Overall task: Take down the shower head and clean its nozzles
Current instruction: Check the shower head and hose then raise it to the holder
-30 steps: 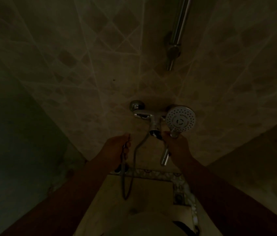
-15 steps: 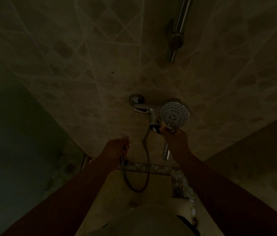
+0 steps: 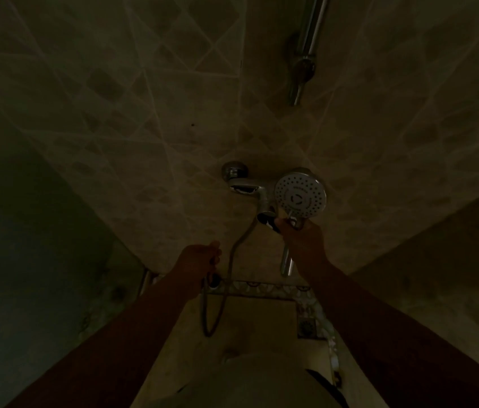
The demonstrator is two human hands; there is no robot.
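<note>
The round chrome shower head [image 3: 300, 196] faces me, its nozzle face with rings of small holes in plain sight. My right hand [image 3: 301, 241] is closed around its handle just below the face, holding it in front of the wall tap. My left hand [image 3: 200, 260] is closed on the metal hose [image 3: 226, 290], which loops down from that hand and back up to the tap. The scene is very dim.
The chrome mixer tap [image 3: 247, 187] sticks out of the tiled wall just left of the shower head. A vertical chrome rail [image 3: 306, 45] with its holder is fixed higher up on the wall. A patterned tile border [image 3: 273, 290] runs below my hands.
The shower head has shifted slightly left and up in my right hand. The hose loop has swung and hangs narrower below my left hand.
</note>
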